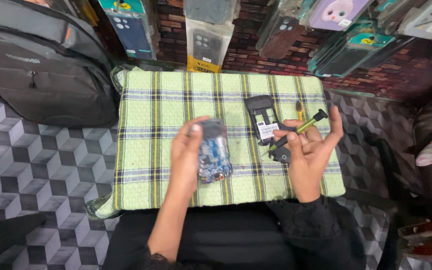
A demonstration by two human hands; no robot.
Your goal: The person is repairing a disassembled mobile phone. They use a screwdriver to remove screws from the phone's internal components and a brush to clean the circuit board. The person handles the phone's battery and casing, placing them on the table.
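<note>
My left hand (188, 152) grips a small opened phone (213, 150) with its blue circuit board showing, held over a green plaid cloth (146, 130). My right hand (310, 150) holds a screwdriver with a yellow-green and black handle (300, 129), fingers partly spread, palm up. Just left of that hand a black phone back shell (263, 118) with a white label lies on the cloth. A small black part (282, 155) rests under the right hand's thumb side.
A grey backpack (41, 65) sits at the left on the cube-patterned surface (36, 165). Packaged phone cases (208, 35) hang along a brick wall at the back. A small brush (299, 109) lies on the cloth near its far right corner.
</note>
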